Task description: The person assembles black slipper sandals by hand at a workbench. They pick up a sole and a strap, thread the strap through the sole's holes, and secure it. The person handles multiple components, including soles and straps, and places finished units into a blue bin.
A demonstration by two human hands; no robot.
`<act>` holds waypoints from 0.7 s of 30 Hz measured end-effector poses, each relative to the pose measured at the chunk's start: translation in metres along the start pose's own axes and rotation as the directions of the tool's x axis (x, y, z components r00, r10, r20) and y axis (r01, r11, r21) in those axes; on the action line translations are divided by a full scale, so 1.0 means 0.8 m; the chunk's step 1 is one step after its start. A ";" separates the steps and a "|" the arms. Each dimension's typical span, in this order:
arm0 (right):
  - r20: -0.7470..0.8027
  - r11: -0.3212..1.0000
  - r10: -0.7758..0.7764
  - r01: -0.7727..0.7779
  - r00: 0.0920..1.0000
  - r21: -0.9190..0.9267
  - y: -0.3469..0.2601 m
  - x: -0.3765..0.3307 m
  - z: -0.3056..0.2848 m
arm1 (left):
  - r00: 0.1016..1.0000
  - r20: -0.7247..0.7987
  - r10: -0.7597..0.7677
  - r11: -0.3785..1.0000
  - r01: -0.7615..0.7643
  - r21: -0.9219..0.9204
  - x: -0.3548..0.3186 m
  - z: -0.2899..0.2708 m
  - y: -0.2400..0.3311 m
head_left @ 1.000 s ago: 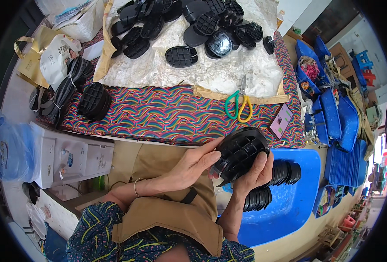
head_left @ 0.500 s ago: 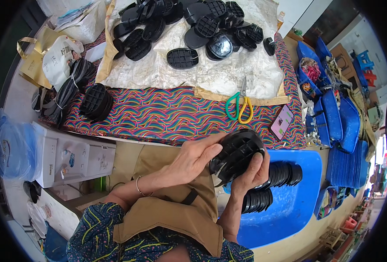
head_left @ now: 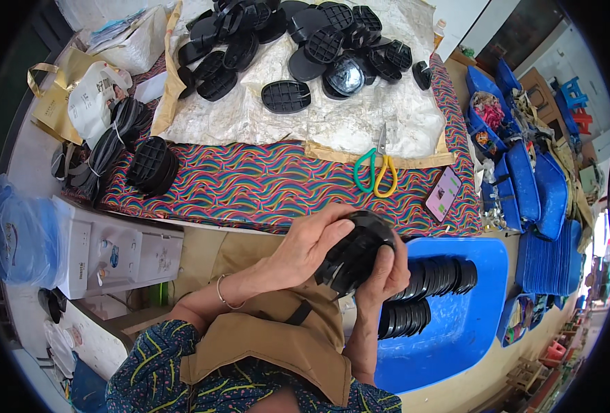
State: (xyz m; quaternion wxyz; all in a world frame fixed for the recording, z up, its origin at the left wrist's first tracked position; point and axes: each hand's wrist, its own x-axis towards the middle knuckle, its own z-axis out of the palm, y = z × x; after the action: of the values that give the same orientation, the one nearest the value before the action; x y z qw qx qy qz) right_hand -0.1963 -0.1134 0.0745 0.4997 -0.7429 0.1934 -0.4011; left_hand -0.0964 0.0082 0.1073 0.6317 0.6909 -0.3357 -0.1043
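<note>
Above my lap, both hands hold a black oval pad (head_left: 358, 252) with a ribbed grid on one side. My left hand (head_left: 303, 249) grips its left edge, thumb laid across the top. Wrapped round the right edge is my right hand (head_left: 385, 274), its thumb pressed against the grid side. The pad is tilted, and my fingers hide part of it. Beyond my hands, on the patterned cloth, lie scissors (head_left: 376, 172) with one green and one yellow handle. Several similar black pads are heaped on a whitish sheet (head_left: 236, 124) further back, with a single ribbed pad (head_left: 286, 96) nearer.
Rows of black pads (head_left: 443, 275) stand in a blue tub (head_left: 449, 351) at my right. A phone (head_left: 444, 195) lies by the table's right edge. On the left are a stack of pads (head_left: 152, 167), bundled black strips (head_left: 105, 155) and a white dispenser (head_left: 119, 251). Blue baskets (head_left: 549, 186) stand far right.
Both hands have moved slightly left with the black pad. The pad has turned, so its grid shows less plainly than before.
</note>
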 end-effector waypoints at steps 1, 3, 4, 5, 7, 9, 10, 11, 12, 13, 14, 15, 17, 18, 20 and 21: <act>0.041 0.998 -0.024 0.027 0.999 -0.054 0.000 -0.001 -0.001 | 0.994 0.068 -0.081 0.997 0.080 0.018 -0.001 -0.004 0.001; 0.026 1.000 0.016 -0.016 1.000 -0.001 0.004 -0.003 0.003 | 0.999 0.032 0.014 0.979 -0.020 0.203 -0.004 0.001 -0.010; 0.020 0.999 0.036 -0.036 0.999 0.024 0.006 -0.004 0.005 | 0.998 0.022 0.064 0.954 -0.068 0.292 -0.006 0.004 -0.015; 0.023 0.998 0.041 -0.042 0.999 0.046 0.005 -0.004 0.005 | 0.999 0.022 0.044 0.972 -0.048 0.232 -0.008 0.005 -0.018; 0.027 0.995 0.053 -0.055 0.998 0.086 0.005 -0.006 0.006 | 1.000 0.030 0.003 0.994 -0.006 0.107 -0.010 0.004 -0.018; -0.012 0.983 0.110 -0.107 0.994 0.152 0.000 -0.005 0.010 | 0.994 0.110 -0.020 0.995 0.031 -0.094 -0.002 0.000 -0.006; -0.026 0.973 0.138 -0.130 0.990 0.190 -0.003 -0.006 0.013 | 0.989 0.148 -0.026 0.981 0.054 -0.188 0.001 -0.003 -0.001; 0.002 0.967 0.148 -0.145 0.989 0.210 -0.005 -0.008 0.016 | 0.985 0.166 -0.050 0.967 0.089 -0.237 0.002 -0.005 -0.002; 0.030 0.960 0.157 -0.160 0.987 0.229 -0.007 -0.010 0.018 | 0.980 0.185 -0.074 0.951 0.125 -0.284 0.001 -0.007 -0.006; 0.058 0.953 0.166 -0.175 0.984 0.248 -0.008 -0.012 0.019 | 0.974 0.205 -0.096 0.930 0.162 -0.329 0.001 -0.010 -0.010; 0.148 0.951 0.194 -0.223 0.970 0.215 0.001 -0.012 0.013 | 0.968 0.229 -0.106 0.932 0.177 -0.315 0.002 -0.017 -0.014; 0.211 0.932 0.219 -0.268 0.953 0.245 -0.001 -0.009 0.011 | 0.970 0.219 -0.104 0.937 0.169 -0.306 0.002 -0.020 -0.014; 0.332 0.887 0.261 -0.361 0.906 0.287 -0.016 0.000 0.004 | 0.974 0.203 -0.100 0.943 0.158 -0.294 0.001 -0.024 -0.013; 0.453 0.860 0.268 -0.423 0.850 0.286 -0.024 0.009 -0.007 | 0.972 0.211 -0.102 0.926 0.171 -0.338 0.002 -0.028 -0.012; 0.532 0.951 0.217 -0.299 0.819 0.072 -0.014 0.011 -0.021 | 0.967 0.233 -0.106 0.888 0.197 -0.414 0.005 -0.040 -0.007; 0.572 0.975 0.200 -0.222 0.796 -0.032 -0.006 0.010 -0.028 | 0.961 0.259 -0.098 0.910 0.191 -0.368 0.007 -0.047 -0.007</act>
State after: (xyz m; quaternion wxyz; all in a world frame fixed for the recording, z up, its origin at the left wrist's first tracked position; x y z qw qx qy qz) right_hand -0.2094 -0.1299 0.0861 0.5895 -0.7935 0.1089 -0.1053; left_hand -0.0692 0.0348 0.1108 0.7026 0.5575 -0.3281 -0.2965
